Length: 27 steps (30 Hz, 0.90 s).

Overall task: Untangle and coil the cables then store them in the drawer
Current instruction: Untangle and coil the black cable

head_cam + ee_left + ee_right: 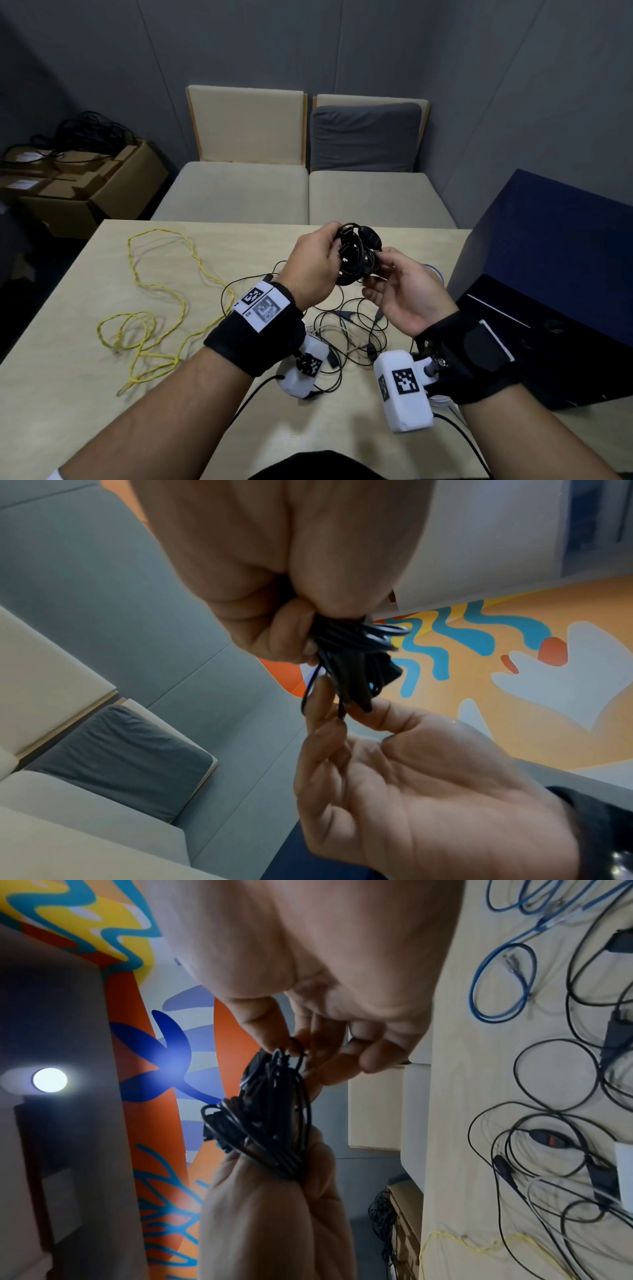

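Nearest, two white wrist cameras [404, 394] hang under the forearms, above a tangle of loose black cables [356, 329] that lies on the pale surface [68, 359] directly below the hands. Held above that tangle, the coiled black cable [356, 255] sits in the left hand [313, 260], whose fingers are curled tight round the bundle. The right hand [407, 294], palm up, pinches the coil's lower edge between thumb and fingertips.

A yellow cable [147, 308] sprawls in open loops to the left, well apart from the tangle. A blue cable [474, 988] lies just beyond the right hand. A dark blue cabinet [548, 274] stands close beside the right wrist. Past the far edge are beige seats [239, 192], one with a grey cushion [364, 137], and cardboard boxes [102, 192] at far left.
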{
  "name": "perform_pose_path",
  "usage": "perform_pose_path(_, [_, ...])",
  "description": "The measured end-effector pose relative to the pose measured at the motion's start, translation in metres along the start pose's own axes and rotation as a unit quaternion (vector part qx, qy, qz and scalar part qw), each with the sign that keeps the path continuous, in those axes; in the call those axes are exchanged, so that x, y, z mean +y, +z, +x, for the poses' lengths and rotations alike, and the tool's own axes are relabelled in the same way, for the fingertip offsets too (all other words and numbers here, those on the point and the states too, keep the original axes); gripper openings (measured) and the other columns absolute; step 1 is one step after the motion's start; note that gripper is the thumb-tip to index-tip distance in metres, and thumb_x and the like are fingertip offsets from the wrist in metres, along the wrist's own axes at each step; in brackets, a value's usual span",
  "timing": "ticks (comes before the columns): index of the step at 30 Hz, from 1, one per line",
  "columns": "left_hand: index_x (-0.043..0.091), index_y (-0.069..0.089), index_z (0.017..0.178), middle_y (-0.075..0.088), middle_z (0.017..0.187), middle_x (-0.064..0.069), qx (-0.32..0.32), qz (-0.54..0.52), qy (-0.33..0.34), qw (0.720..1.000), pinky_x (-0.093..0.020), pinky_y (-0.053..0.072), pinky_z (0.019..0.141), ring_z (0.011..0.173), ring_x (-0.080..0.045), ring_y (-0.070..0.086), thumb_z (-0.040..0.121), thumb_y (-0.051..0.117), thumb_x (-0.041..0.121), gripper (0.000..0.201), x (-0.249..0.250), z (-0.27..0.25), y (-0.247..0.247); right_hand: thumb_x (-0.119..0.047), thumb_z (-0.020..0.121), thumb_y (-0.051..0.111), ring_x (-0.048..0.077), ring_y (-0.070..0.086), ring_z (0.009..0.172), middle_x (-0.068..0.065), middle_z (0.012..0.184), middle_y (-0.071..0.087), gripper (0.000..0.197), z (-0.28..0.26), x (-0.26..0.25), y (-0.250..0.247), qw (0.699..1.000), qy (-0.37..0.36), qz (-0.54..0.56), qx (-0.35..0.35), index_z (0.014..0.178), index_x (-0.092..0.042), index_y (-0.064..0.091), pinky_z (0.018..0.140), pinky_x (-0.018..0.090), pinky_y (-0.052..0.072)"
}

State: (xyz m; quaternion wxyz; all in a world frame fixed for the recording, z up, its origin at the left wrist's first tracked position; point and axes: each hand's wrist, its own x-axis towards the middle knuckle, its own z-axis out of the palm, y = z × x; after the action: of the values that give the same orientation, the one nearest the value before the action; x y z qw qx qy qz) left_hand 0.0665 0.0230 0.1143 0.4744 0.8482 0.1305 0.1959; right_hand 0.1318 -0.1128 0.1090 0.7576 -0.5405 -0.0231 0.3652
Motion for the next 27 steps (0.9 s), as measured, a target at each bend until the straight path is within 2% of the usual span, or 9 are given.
perform_pose_path(6, [0.008, 0.058, 0.093, 0.067, 0.085, -0.010, 0.000, -0.002, -0.005, 1.000, -0.044, 0.052, 0.074, 0.080, -0.028, 0.062, 0.095, 0.040, 0.004, 0.019, 0.000, -0.001, -0.002, -0.003, 0.094, 0.047, 0.015, 0.050, 0.060, 0.007, 0.075, 0.056, 0.015, -0.002, 0.001, -0.003, 0.999, -0.031, 0.003, 0.007, 0.086, -0.010, 0.056, 0.052, 0.022, 0.046])
perform_pose_path(10, [0.018, 0.057, 0.090, 0.063, 0.080, 0.003, -0.018, -0.019, -0.015, 1.000, -0.023, 0.052, 0.069, 0.075, -0.015, 0.060, 0.082, 0.042, -0.011, 0.033, 0.009, -0.004, -0.002, -0.003, 0.075, 0.060, 0.014, 0.053, 0.060, 0.005, 0.073, 0.062, 0.025, -0.003, 0.000, -0.004, 0.999, -0.031, 0.005, -0.028, 0.096, -0.014, 0.052, 0.056, 0.023, 0.040])
perform_pose_path(12, [0.021, 0.056, 0.089, 0.062, 0.078, 0.006, -0.022, -0.016, -0.019, 0.999, -0.016, 0.049, 0.067, 0.073, -0.012, 0.059, 0.082, 0.042, -0.012, 0.036, 0.009, -0.005, -0.002, -0.006, 0.074, 0.060, 0.013, 0.054, 0.062, 0.003, 0.075, 0.064, 0.023, -0.003, -0.002, -0.007, 0.998, -0.017, -0.006, -0.054, 0.092, -0.016, 0.051, 0.057, 0.024, 0.038])
perform_pose_path(14, [0.014, 0.057, 0.090, 0.066, 0.083, -0.004, -0.025, -0.004, -0.013, 1.000, -0.032, 0.053, 0.075, 0.080, -0.023, 0.062, 0.087, 0.042, -0.005, 0.024, 0.004, -0.004, 0.000, -0.003, 0.083, 0.056, 0.013, 0.055, 0.061, 0.003, 0.077, 0.064, 0.013, -0.003, -0.004, -0.012, 0.997, -0.014, -0.062, -0.052, 0.088, -0.015, 0.054, 0.054, 0.023, 0.037])
perform_pose_path(16, [0.008, 0.056, 0.091, 0.066, 0.084, -0.012, -0.022, 0.004, -0.006, 1.000, -0.045, 0.052, 0.076, 0.082, -0.032, 0.063, 0.092, 0.040, 0.005, 0.017, -0.001, -0.004, 0.002, 0.001, 0.091, 0.052, 0.013, 0.055, 0.060, 0.002, 0.079, 0.063, 0.018, -0.004, -0.007, -0.017, 0.984, -0.054, -0.167, -0.008, 0.087, -0.015, 0.059, 0.052, 0.020, 0.038])
perform_pose_path(19, [0.008, 0.054, 0.087, 0.066, 0.081, -0.013, -0.020, 0.023, -0.002, 1.000, -0.045, 0.051, 0.073, 0.078, -0.032, 0.061, 0.094, 0.040, 0.006, 0.016, -0.004, -0.004, 0.004, -0.005, 0.088, 0.064, 0.007, 0.053, 0.068, -0.004, 0.088, 0.060, 0.018, -0.012, -0.018, -0.017, 0.927, -0.195, -0.317, 0.054, 0.098, -0.021, 0.064, 0.062, 0.019, 0.043])
perform_pose_path(21, [0.011, 0.055, 0.087, 0.065, 0.081, -0.012, -0.026, 0.033, -0.001, 0.999, -0.039, 0.050, 0.071, 0.076, -0.029, 0.060, 0.094, 0.041, 0.006, 0.016, -0.003, -0.003, 0.006, -0.017, 0.079, 0.076, 0.003, 0.049, 0.074, -0.008, 0.095, 0.056, 0.033, -0.021, -0.026, -0.008, 0.877, -0.270, -0.397, 0.009, 0.109, -0.026, 0.065, 0.068, 0.013, 0.042])
perform_pose_path(24, [0.011, 0.061, 0.107, 0.067, 0.092, -0.011, -0.050, 0.039, -0.006, 0.998, -0.031, 0.048, 0.075, 0.084, -0.025, 0.061, 0.093, 0.042, 0.004, 0.025, 0.001, -0.003, 0.009, -0.025, 0.070, 0.083, -0.002, 0.048, 0.083, -0.010, 0.094, 0.048, 0.053, -0.023, -0.028, 0.006, 0.781, -0.319, -0.536, -0.043, 0.120, -0.025, 0.064, 0.078, 0.006, 0.037])
perform_pose_path(27, [0.015, 0.058, 0.124, 0.067, 0.101, -0.009, -0.075, 0.046, -0.001, 0.996, -0.019, 0.042, 0.078, 0.090, -0.020, 0.059, 0.090, 0.040, -0.002, 0.042, 0.004, -0.006, 0.009, -0.018, 0.073, 0.081, -0.007, 0.047, 0.078, -0.012, 0.088, 0.044, 0.040, -0.017, -0.029, 0.012, 0.750, -0.332, -0.571, -0.028, 0.111, -0.023, 0.069, 0.074, 0.005, 0.034])
